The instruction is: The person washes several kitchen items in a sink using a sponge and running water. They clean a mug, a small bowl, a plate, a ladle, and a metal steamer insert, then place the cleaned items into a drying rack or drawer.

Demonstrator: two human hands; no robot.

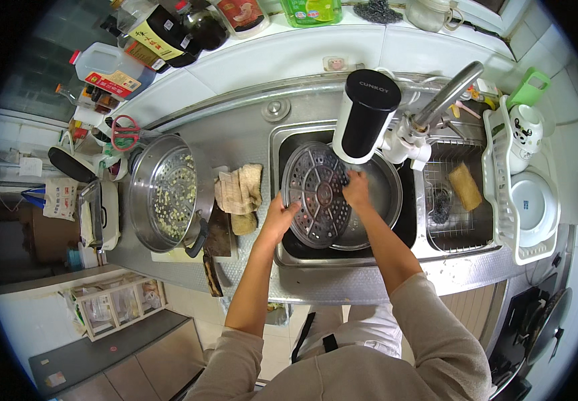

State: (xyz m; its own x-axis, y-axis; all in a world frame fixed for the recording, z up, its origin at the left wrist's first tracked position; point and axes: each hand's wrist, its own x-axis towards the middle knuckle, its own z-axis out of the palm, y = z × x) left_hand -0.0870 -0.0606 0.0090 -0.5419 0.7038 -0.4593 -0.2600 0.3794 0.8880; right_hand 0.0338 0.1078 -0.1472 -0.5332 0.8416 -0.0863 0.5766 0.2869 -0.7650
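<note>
My left hand [280, 216] grips the left rim of a round perforated steel steamer plate [318, 195], thumb on its upper face. The plate is tilted above the left sink basin [409, 228]. My right hand [357, 190] is at the plate's right edge with its fingers curled. Something dark shows by those fingertips; I cannot tell whether they hold it or the rim. Below the plate lies a round steel pan [381, 200], partly covered. A white and black faucet water filter [366, 115] hangs just above my right hand.
Left of the sink stands a steel steamer pot [138, 200] with chopped pale bits, beside folded cloths [241, 188] and a wooden-handled cleaver [212, 273] overhanging the counter edge. Rightward are a loofah sponge [465, 186], steel wool [440, 208] and a white dish rack [499, 200].
</note>
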